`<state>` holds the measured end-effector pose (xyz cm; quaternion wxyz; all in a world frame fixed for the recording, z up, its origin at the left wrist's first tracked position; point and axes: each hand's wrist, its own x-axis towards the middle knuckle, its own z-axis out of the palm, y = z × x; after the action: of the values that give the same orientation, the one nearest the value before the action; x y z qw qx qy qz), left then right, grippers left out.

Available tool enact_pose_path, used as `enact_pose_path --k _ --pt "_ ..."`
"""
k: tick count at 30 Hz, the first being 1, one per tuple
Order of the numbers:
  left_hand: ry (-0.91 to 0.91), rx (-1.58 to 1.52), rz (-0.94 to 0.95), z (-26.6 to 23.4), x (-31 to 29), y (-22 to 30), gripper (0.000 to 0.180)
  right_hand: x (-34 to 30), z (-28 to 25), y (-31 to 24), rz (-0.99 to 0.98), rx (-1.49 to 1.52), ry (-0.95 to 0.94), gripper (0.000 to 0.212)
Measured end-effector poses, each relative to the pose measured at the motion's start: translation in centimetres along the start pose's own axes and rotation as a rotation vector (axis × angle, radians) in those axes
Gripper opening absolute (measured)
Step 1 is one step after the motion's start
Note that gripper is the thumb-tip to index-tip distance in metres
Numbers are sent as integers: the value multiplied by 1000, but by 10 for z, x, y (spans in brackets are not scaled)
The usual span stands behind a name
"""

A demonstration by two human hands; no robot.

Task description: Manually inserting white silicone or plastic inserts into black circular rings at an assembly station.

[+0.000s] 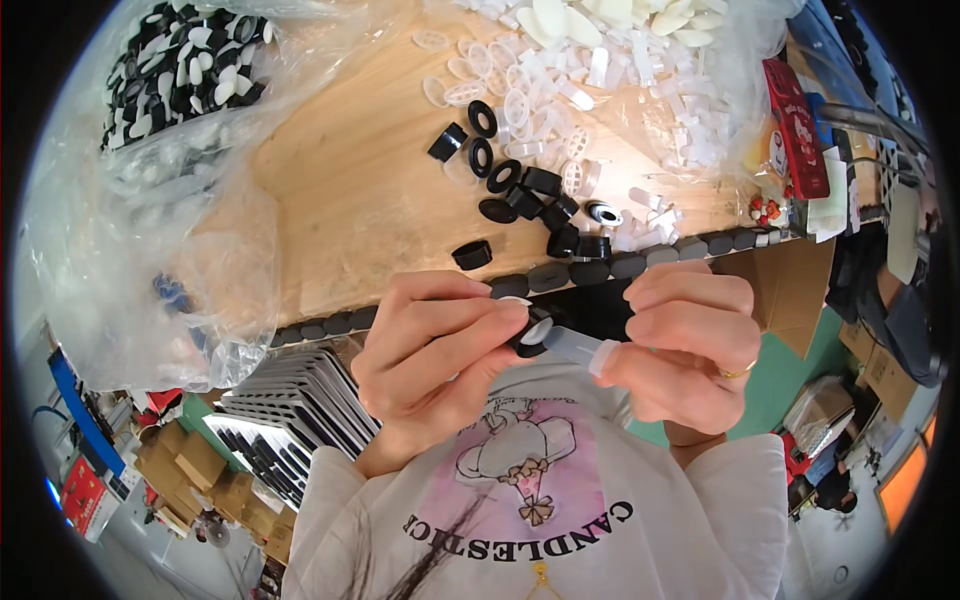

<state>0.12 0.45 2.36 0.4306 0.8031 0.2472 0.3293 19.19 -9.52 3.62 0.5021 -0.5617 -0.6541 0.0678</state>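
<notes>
My left hand (pixel 435 355) pinches a small black oval plastic part with a white oval piece (pixel 536 332) showing in it. Between the fingertips of my right hand (pixel 690 345) is a translucent plastic piece (pixel 580 346) with a wider end at my thumb. Its far end reaches the black part; whether it sits inside or only touches, I cannot tell. Both hands are just in front of the table edge. Beyond them lie several loose black rings and caps (pixel 524 200), one cap (pixel 472 254) apart from the others.
Clear and white plastic pieces (pixel 515 75) are heaped at the far side of the wooden table (pixel 350 170). A clear bag (pixel 190 75) of black and white parts stands left. Dark padding (pixel 628 265) lines the near edge. At right lies a red case (pixel 795 130); stacked trays (pixel 300 420) stand below left.
</notes>
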Motion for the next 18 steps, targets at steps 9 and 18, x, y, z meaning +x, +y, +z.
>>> enact_pose_path --k 9,18 --pt "-76 -6 32 -3 4 12 33 -9 8 -4 -36 -38 -12 30" --pt "-11 -49 -79 6 -6 17 37 -14 13 -12 55 -108 106 32"
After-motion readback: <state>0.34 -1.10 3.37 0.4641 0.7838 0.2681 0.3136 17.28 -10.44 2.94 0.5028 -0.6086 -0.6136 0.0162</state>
